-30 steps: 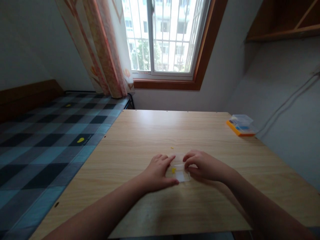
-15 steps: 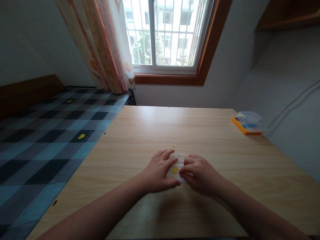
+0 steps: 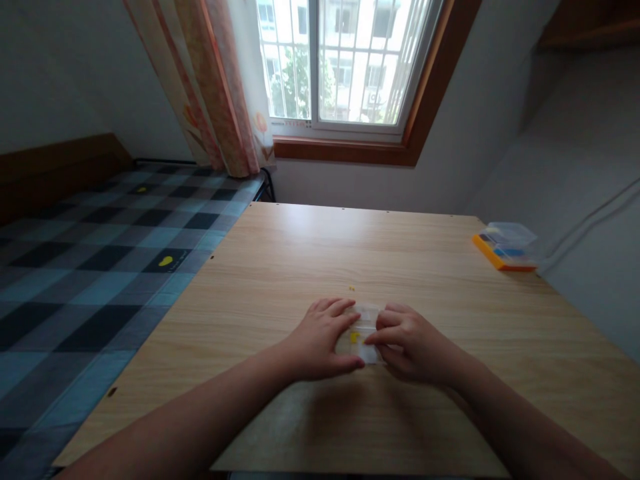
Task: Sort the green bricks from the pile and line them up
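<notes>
A small clear plastic box (image 3: pixel 369 355) lies on the wooden table with its see-through lid (image 3: pixel 367 312) tilted back. Inside sits a little yellow piece (image 3: pixel 355 337), too small to make out its kind. My left hand (image 3: pixel 323 340) spans the box from the left, fingers at its far part and thumb along the near edge, steadying it. My right hand (image 3: pixel 410 343) is at the box's right side. Its index finger reaches into the box, apart from the thumb, while the other fingers are curled; nothing shows between them. Beyond the box lie tiny yellow bits (image 3: pixel 351 288).
The wooden table (image 3: pixel 300 260) stretches towards the window (image 3: pixel 360 63). At its far right corner stands an orange-based clear case (image 3: pixel 506 248) with blue contents. A bed with a checked cover (image 3: pixel 115 247) adjoins the left side; a curtain (image 3: pixel 220 87) hangs behind it.
My right hand's thumb and index finger were close together over the box; now the index finger is stretched out and the thumb is apart. My left hand keeps its place. The view has shifted slightly.
</notes>
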### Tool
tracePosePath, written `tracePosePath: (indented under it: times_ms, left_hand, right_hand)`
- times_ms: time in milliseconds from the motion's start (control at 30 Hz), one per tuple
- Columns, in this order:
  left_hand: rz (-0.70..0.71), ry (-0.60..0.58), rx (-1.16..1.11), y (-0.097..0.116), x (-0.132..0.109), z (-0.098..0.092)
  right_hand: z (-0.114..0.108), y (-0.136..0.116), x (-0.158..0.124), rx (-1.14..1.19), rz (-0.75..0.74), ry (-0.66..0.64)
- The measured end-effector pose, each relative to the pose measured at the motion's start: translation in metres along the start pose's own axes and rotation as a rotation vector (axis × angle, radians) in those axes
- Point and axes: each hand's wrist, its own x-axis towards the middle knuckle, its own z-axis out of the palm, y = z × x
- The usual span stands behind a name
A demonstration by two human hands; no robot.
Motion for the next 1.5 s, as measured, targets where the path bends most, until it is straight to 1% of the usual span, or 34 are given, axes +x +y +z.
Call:
tracePosePath:
  times_ms: [100,300,500,700,1000,1367,1500]
  left_hand:
    - [-0.002,-0.004,0.001,0.001,0.0,-0.001]
    - [0.012,0.008,-0.017,0.0,-0.001,0.0]
    - [0.019,0.018,-0.017,0.0,-0.001,0.001]
    - [0.018,0.003,0.005,0.0,-0.002,0.0]
    - [0.011,0.002,-0.024,0.001,-0.001,-0.001]
    - [0.013,0.009,-0.029,-0.001,-0.001,0.001]
    - [0.022,0.011,-0.02,-0.001,-0.001,0.001]
  right_hand:
    - [0.002,-0.001,0.001,-0.001,-0.006,-0.009]
    - [0.01,-0.008,0.006,-0.032,0.028,-0.006]
    - [0.008,-0.003,0.003,0.002,0.007,0.073]
    - [0.006,-0.002,0.003,-0.006,0.026,0.005]
    - [0.011,-0.007,0.004,-0.067,0.069,-0.027]
    - [0.01,-0.006,0.004,-0.085,0.049,0.0]
    - [0.01,-0.006,0.003,-0.089,0.048,-0.015]
